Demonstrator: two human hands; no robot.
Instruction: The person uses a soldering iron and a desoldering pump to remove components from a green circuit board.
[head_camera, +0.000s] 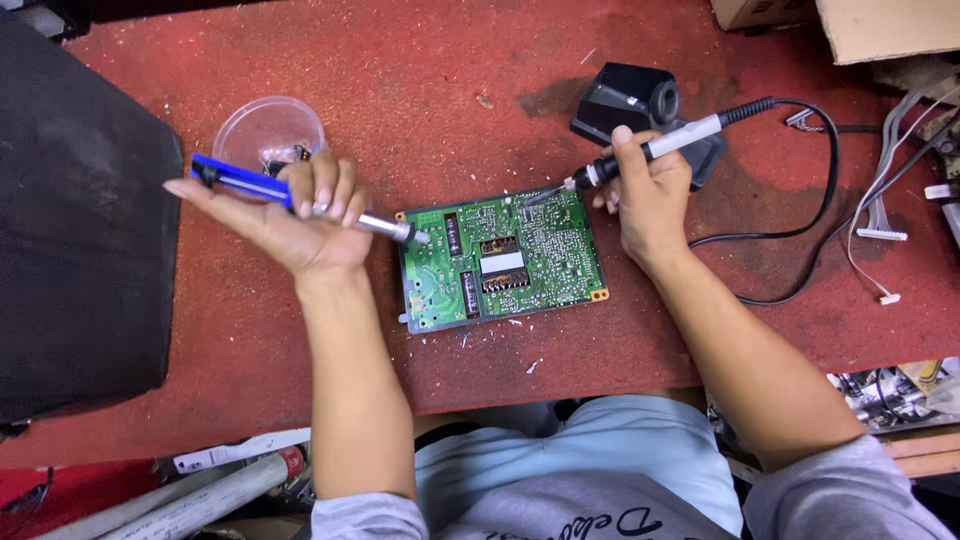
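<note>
A green rectangular circuit board (502, 258) lies flat at the centre of a red bench (420, 80). The left hand (300, 215), at nine o'clock of the board, grips a blue-and-silver desoldering pump (290, 198), its tip at the board's left edge. The right hand (648, 190), at two o'clock, clasps a white-and-black soldering iron (660, 145), its tip touching the board's top edge. A clear round plastic dish (262, 128) sits just behind the left hand.

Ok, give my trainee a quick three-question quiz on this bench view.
1. True or false: the right hand holds the soldering iron.
2. What does the left hand hold? A) blue desoldering pump B) pliers C) screwdriver
3. Fill in: the green circuit board lies flat on the red ____.

Key: 1 true; 2 A; 3 table.
</note>
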